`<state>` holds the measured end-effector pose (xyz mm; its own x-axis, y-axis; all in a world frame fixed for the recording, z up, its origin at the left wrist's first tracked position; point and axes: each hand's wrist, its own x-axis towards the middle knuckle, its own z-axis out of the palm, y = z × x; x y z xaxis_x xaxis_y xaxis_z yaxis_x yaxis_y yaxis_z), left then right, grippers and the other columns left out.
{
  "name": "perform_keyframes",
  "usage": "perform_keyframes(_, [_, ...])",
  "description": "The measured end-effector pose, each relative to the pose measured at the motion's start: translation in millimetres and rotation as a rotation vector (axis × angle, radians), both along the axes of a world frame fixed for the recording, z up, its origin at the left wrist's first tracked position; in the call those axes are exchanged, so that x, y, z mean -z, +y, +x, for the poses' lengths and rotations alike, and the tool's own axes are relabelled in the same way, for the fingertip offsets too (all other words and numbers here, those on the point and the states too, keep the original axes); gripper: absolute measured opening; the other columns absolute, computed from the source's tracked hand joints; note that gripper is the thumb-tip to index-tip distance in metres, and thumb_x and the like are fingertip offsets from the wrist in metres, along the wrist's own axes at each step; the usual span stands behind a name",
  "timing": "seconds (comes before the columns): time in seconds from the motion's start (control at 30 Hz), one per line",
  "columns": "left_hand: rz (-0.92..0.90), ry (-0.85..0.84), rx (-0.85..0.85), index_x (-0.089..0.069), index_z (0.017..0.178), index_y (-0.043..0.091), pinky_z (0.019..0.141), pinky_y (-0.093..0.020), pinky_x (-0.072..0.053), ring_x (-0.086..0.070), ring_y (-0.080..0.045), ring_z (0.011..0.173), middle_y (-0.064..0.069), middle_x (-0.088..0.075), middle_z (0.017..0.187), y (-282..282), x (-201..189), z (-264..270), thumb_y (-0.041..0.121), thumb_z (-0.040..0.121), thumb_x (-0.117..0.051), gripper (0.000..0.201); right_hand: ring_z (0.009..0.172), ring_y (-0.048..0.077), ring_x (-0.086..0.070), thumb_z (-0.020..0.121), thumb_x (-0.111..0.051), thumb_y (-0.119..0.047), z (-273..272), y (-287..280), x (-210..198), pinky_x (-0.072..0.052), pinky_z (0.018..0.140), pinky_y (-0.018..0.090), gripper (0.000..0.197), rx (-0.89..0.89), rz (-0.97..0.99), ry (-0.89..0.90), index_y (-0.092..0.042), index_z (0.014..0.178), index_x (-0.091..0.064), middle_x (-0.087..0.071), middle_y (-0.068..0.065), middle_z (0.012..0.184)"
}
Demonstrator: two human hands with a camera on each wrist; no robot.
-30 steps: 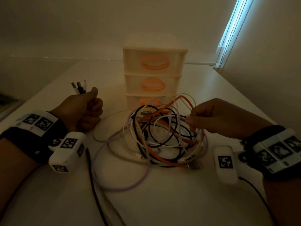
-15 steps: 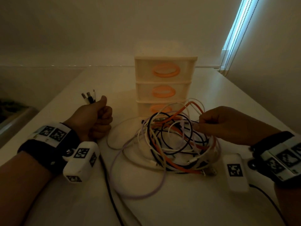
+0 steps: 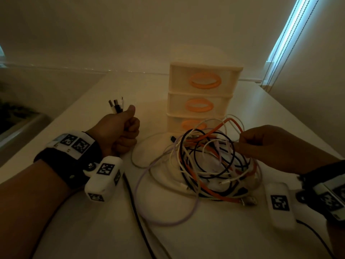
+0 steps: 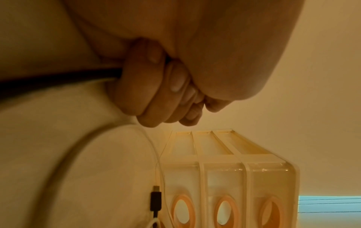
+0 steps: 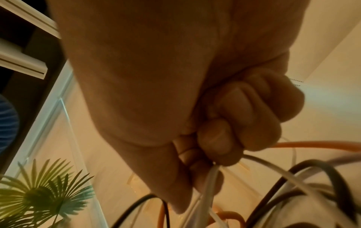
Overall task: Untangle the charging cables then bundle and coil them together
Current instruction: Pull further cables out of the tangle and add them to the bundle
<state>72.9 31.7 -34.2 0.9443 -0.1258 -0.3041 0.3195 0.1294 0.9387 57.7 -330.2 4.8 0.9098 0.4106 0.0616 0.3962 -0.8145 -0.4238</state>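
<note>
A tangle of charging cables (image 3: pixel 209 165), orange, black, white and lilac, lies on the white table (image 3: pixel 205 230) in front of me. My left hand (image 3: pixel 121 131) is a fist at the left, gripping several cable ends whose plugs (image 3: pixel 116 105) stick up above the thumb. In the left wrist view its curled fingers (image 4: pixel 156 92) close round a black and a white cable. My right hand (image 3: pixel 261 144) reaches into the right side of the tangle. In the right wrist view its fingers (image 5: pixel 220 145) pinch white strands (image 5: pixel 207 192), with an orange cable (image 5: pixel 312 145) passing behind.
A cream three-drawer organizer (image 3: pixel 203 96) with orange handles stands just behind the tangle. A loose black plug (image 4: pixel 155 200) lies beside it. A wall rises at the right with a bright window strip (image 3: pixel 291 28). A black wire (image 3: pixel 138 217) runs from my left wrist camera toward me.
The view has shifted a little, so everything sits further right in frame. Both hands keep their holds; the tangle looks much the same.
</note>
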Motion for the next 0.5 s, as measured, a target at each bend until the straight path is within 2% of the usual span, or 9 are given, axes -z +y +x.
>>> perform_keyframes(0.1, [0.008,-0.005,-0.003,-0.035,0.059,0.015,0.038,-0.01,-0.016,-0.014,-0.01,0.036,-0.001,-0.015,0.058,1.5,0.7,0.1,0.063,0.097,-0.035,0.062,0.049,0.008,-0.042,0.071,-0.045,-0.071,0.2,1.0,0.7,-0.038,0.051,0.017,0.064,-0.01,0.025,-0.051,-0.009,0.065,-0.06,-0.051,0.011,0.059])
perform_keyframes(0.23, [0.017,-0.018,0.0,-0.035,0.059,0.015,0.039,-0.011,-0.014,-0.013,-0.01,0.037,0.0,-0.017,0.056,-1.2,0.3,-1.3,0.063,0.098,-0.035,0.062,0.046,0.005,-0.041,0.085,-0.056,-0.056,2.8,0.6,1.1,-0.039,0.052,0.02,0.049,0.011,0.017,-0.036,-0.013,0.062,-0.061,-0.045,-0.002,0.049])
perform_keyframes(0.37, [0.014,-0.042,0.023,-0.035,0.06,0.015,0.039,-0.012,-0.013,-0.013,-0.01,0.037,0.0,-0.018,0.055,-3.0,2.1,-2.6,0.062,0.098,-0.035,0.061,0.049,0.007,-0.045,0.086,-0.058,-0.053,0.7,0.7,0.5,-0.042,0.057,0.026,0.042,0.005,0.016,-0.003,-0.018,0.062,-0.062,-0.055,0.009,0.059])
perform_keyframes(0.5, [-0.031,-0.051,0.049,-0.034,0.061,0.015,0.038,-0.011,-0.018,-0.015,-0.01,0.036,0.0,-0.017,0.055,-2.5,1.9,-4.9,0.062,0.099,-0.034,0.06,0.05,0.008,-0.05,0.083,-0.057,-0.055,-7.7,0.1,-5.4,-0.045,0.06,0.031,0.029,-0.042,0.059,-0.02,-0.031,0.07,-0.068,-0.06,0.004,0.059])
